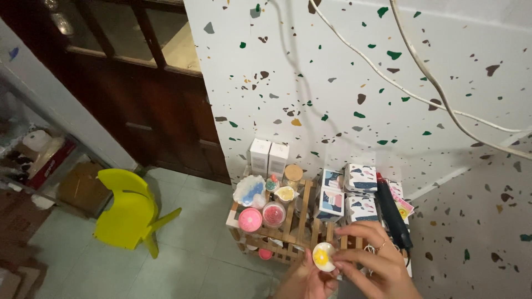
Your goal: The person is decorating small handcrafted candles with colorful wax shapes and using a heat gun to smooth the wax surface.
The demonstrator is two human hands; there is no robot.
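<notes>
a small round white disc with a yellow flower-like centre sits at the bottom of the view, held between both hands just in front of the wooden rack. the left hand comes up from below, thumb and fingers curled in under the disc's lower left edge, closed on it. the right hand reaches across from the right, fingers bent and pinched lightly on the disc's right edge; a ring shows on one finger. both hands touch the disc; how firmly each grips cannot be told.

just behind the hands, the rack stands on the floor against a white speckled wall. on its left part lie a pink disc, a red round jar, a blue-and-white piece and a small yellow-centred piece. a jar with a cork lid stands behind them. two white boxes stand upright at the back, touching the wall. to the right, several patterned boxes are stacked. a black and red tool lies beside them, just above the right hand.

two white cables run across the wall. well apart to the left, a yellow chair lies on the tiled floor, near a dark wooden door.
</notes>
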